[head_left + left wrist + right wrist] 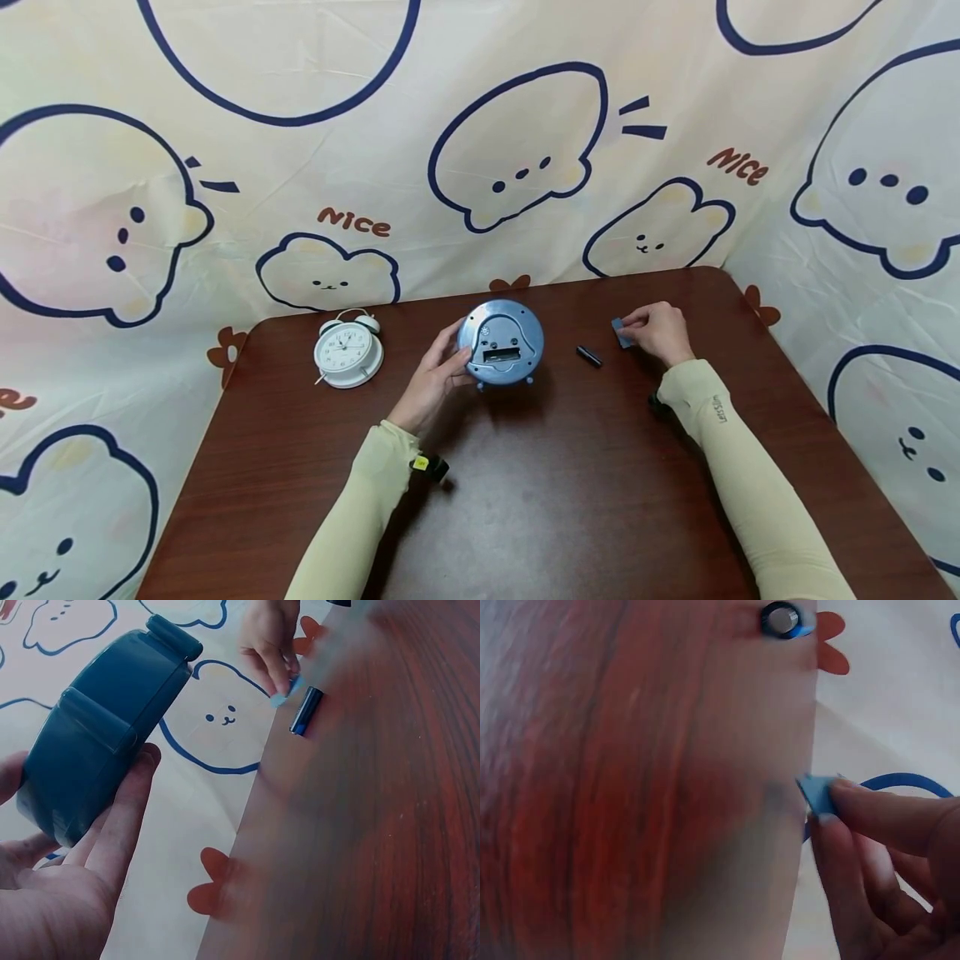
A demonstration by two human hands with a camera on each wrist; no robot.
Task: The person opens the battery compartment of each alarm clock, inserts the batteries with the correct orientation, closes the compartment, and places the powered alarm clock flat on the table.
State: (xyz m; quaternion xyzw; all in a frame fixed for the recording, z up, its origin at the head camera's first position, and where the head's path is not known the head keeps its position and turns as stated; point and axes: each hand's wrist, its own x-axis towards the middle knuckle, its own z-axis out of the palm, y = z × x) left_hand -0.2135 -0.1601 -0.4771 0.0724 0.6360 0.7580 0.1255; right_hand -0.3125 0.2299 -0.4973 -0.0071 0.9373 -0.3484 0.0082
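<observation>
My left hand [433, 377] grips a round blue alarm clock [501, 321] by its left side, its back turned toward me. An uncovered battery slot [501, 355] shows in that back; whether a battery lies inside cannot be made out. In the left wrist view the clock [90, 735] appears side-on, with thumb and fingers around it. Between thumb and forefinger my right hand [660, 332] pinches a small blue battery cover [622, 333], seen close up as a blue piece [822, 796] in the right wrist view. A dark battery [588, 357] lies on the table between the hands.
A white twin-bell alarm clock [347, 348] rests face up at the table's back left. The brown wooden table [525, 500] ends against a cartoon-printed cloth [450, 250] at the back and right.
</observation>
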